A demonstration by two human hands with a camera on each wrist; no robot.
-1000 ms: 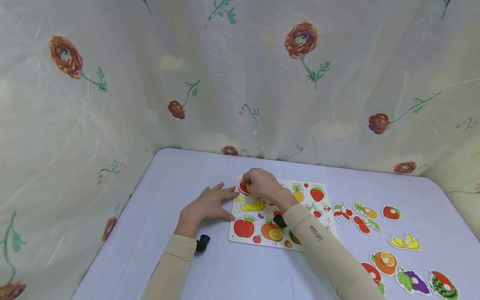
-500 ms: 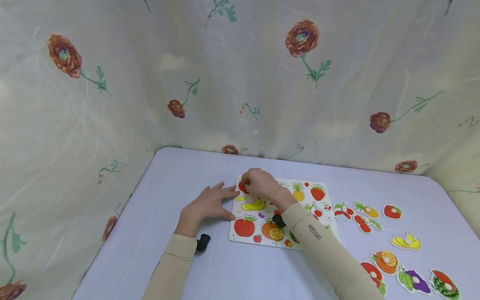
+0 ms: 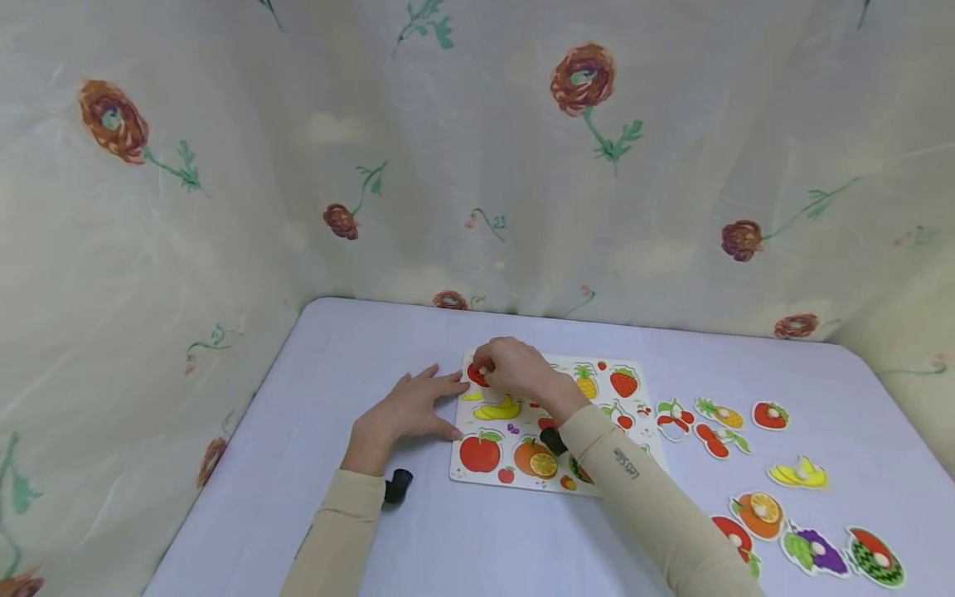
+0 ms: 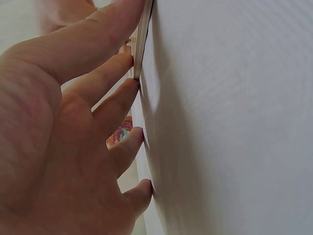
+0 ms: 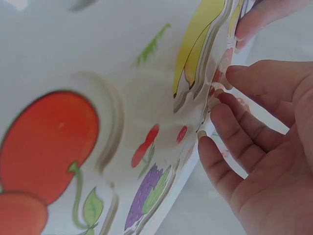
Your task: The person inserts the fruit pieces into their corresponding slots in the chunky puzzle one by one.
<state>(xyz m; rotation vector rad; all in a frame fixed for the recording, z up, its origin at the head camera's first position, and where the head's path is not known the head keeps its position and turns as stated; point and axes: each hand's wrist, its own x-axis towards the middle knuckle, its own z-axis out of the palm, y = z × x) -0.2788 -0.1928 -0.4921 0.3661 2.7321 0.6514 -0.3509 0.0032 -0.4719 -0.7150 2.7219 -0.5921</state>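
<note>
A red piece (image 3: pixel 475 377) is held at the far left corner of the fruit board (image 3: pixel 485 478).
The board's left edge is touched by the left hand (image 3: pixel 409 410), its fingers spread as before; the piece is pinched by the right hand (image 3: pixel 515 369), and less of its pale rim can be seen than a second ago. The loose fruit pieces (image 3: pixel 746 518) at right are left undisturbed on the table (image 3: pixel 403 340).

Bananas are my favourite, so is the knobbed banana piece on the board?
No, the knobbed banana piece lies on the table, to the right of the board.
</note>
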